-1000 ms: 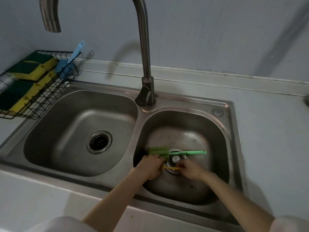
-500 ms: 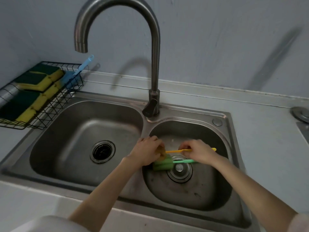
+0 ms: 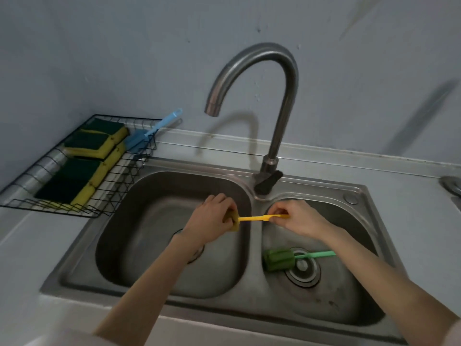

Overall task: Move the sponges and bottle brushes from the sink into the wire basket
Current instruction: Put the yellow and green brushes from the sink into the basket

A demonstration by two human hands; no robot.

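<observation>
A yellow bottle brush (image 3: 257, 218) hangs level above the divider of the double sink (image 3: 252, 290). My left hand (image 3: 212, 222) grips its sponge head over the left basin. My right hand (image 3: 296, 218) pinches its handle end over the right basin. A green bottle brush (image 3: 279, 258) lies on the floor of the right basin beside the drain. The black wire basket (image 3: 119, 186) stands on the counter at the left, holding several yellow-and-green sponges (image 3: 94, 142) and a blue bottle brush (image 3: 152, 131).
A tall curved steel faucet (image 3: 279, 101) rises behind the divider, its spout over the left basin. Grey counter runs to the right of the sink, with a round metal fitting (image 3: 452, 184) at the far right edge. The wall stands close behind.
Both hands lifted the yellow brush out of the right basin and carried it left, up over the divider. The green brush stayed by the drain. My view shifted leftward and back.
</observation>
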